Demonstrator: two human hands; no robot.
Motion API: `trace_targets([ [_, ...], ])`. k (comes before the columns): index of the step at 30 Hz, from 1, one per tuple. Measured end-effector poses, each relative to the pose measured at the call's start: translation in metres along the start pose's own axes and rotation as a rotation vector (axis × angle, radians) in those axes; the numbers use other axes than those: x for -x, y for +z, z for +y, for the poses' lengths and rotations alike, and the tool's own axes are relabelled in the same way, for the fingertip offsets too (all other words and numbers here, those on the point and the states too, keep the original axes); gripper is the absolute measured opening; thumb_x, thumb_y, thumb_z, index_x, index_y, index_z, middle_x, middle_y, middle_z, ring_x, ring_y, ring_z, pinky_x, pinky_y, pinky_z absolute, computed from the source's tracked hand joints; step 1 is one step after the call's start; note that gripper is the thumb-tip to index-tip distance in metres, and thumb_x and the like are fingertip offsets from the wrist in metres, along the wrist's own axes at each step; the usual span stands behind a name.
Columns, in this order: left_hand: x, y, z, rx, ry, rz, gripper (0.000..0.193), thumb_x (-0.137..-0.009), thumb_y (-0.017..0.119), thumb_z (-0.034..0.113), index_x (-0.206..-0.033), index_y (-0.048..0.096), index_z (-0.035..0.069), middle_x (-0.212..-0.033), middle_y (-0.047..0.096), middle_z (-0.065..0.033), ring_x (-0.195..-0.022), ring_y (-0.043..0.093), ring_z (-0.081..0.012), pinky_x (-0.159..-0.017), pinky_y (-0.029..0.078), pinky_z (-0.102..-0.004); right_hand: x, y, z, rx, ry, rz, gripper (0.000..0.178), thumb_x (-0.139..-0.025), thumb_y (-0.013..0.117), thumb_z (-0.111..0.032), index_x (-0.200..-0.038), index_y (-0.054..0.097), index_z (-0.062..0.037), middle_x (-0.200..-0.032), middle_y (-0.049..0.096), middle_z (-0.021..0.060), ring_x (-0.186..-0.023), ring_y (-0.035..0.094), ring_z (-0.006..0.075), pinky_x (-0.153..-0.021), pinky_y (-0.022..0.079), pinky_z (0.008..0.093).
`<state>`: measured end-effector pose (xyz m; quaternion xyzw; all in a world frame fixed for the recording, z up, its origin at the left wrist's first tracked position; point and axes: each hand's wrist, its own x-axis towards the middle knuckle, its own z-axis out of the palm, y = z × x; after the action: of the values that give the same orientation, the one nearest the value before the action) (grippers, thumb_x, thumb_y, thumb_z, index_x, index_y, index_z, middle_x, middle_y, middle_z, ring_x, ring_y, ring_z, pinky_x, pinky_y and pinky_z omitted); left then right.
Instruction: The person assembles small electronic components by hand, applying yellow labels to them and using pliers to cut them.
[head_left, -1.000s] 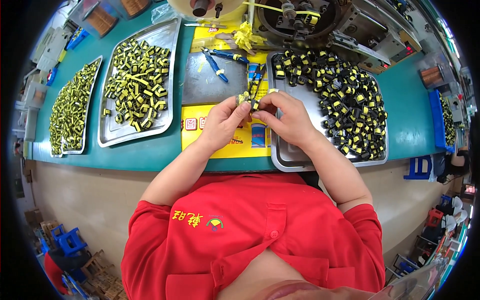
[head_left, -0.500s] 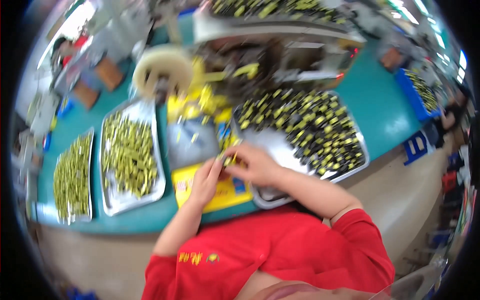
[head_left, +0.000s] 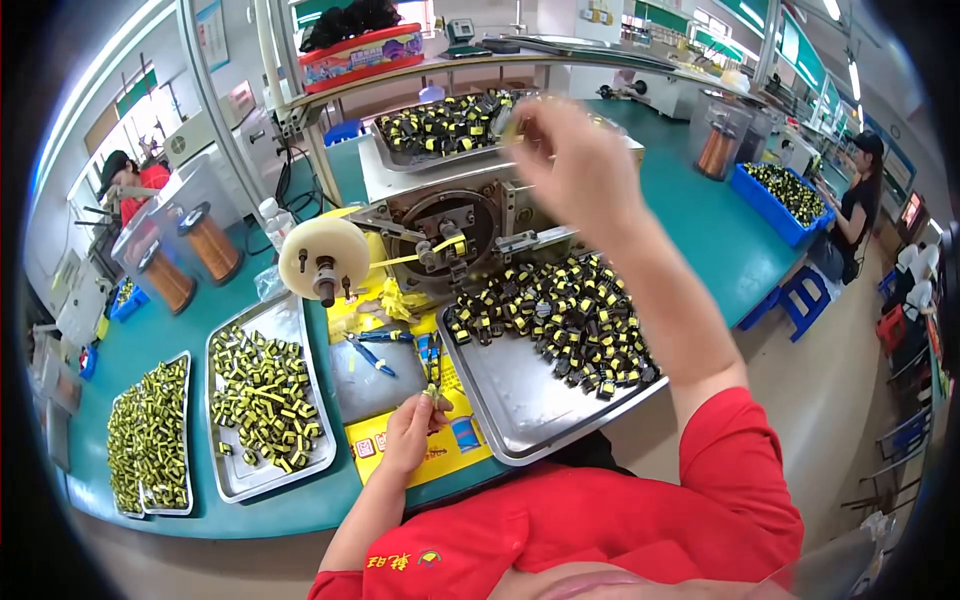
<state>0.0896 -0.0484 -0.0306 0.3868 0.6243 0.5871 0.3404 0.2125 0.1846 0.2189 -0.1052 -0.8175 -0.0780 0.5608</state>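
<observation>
Low over the yellow printed sheet [head_left: 430, 468], my left hand [head_left: 408, 432] is closed, pinching a small yellow-green part [head_left: 432, 393] between thumb and fingers. My right hand [head_left: 580, 170] is raised at the right end of the upper metal tray [head_left: 400, 163], which holds small black parts with yellow tape. Motion blurs its fingers, so I cannot make out whether they hold anything. Beneath that tray is a machine [head_left: 470, 225] with a cream disc-shaped reel [head_left: 325, 258] and a yellow strip running from it. A larger metal tray [head_left: 515, 400] of black-and-yellow parts lies below my right forearm.
Blue-handled pliers [head_left: 372, 358] lie on the grey pad [head_left: 365, 390], near crumpled yellow tape [head_left: 398, 300]. Two metal trays of yellow-green parts, one nearer [head_left: 235, 480] and one farther left [head_left: 187, 440], line the green table. Far right, a person [head_left: 862, 190] sits beside a blue bin [head_left: 780, 228].
My right hand has left my left hand and risen forward to the upper tray. My left hand stays low with a small part. The view has tilted up, showing more of the room.
</observation>
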Motion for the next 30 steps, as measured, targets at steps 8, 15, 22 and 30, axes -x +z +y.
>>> trace_targets([
  [8,-0.001,0.003,-0.002,-0.018,0.006,-0.046,0.041,-0.098,0.035,0.033,-0.091,0.060,0.002,-0.074,0.058,-0.0007,-0.068,0.054,-0.0073,-0.065,0.043,-0.0202,-0.010,0.032,0.126,0.473,0.158,-0.491,0.020,-0.079,0.058,-0.015,-0.098,0.058,-0.0087,-0.092,0.062,0.0114,-0.089,0.060,0.0328,-0.077,0.048,0.0420],
  [15,0.000,0.003,-0.005,-0.074,-0.001,-0.014,0.030,-0.096,0.042,0.025,-0.090,0.060,0.001,-0.073,0.057,-0.0005,-0.067,0.054,-0.0074,-0.063,0.045,-0.0205,0.089,0.030,0.050,-0.117,0.212,-0.280,0.015,-0.078,0.061,-0.014,-0.090,0.059,-0.0048,-0.085,0.060,0.0116,-0.076,0.059,0.0298,-0.069,0.047,0.0370],
  [22,-0.007,0.003,-0.004,-0.088,0.048,-0.050,0.030,-0.096,0.042,0.024,-0.089,0.059,0.001,-0.071,0.055,0.0000,-0.065,0.051,-0.0067,-0.062,0.042,-0.0200,0.174,0.082,-0.024,-0.258,-0.178,-0.740,0.042,-0.070,0.069,-0.022,-0.108,0.056,-0.0101,-0.104,0.055,0.0083,-0.104,0.049,0.0267,-0.090,0.037,0.0416],
  [30,-0.003,0.004,-0.003,-0.025,-0.026,-0.020,0.026,-0.095,0.045,0.023,-0.088,0.058,0.001,-0.071,0.057,-0.0005,-0.065,0.052,-0.0068,-0.063,0.043,-0.0200,0.200,0.139,-0.035,-0.021,-0.043,-0.714,0.037,-0.081,0.055,-0.037,-0.103,0.058,-0.0073,-0.108,0.054,0.0089,-0.104,0.048,0.0254,-0.090,0.037,0.0398],
])
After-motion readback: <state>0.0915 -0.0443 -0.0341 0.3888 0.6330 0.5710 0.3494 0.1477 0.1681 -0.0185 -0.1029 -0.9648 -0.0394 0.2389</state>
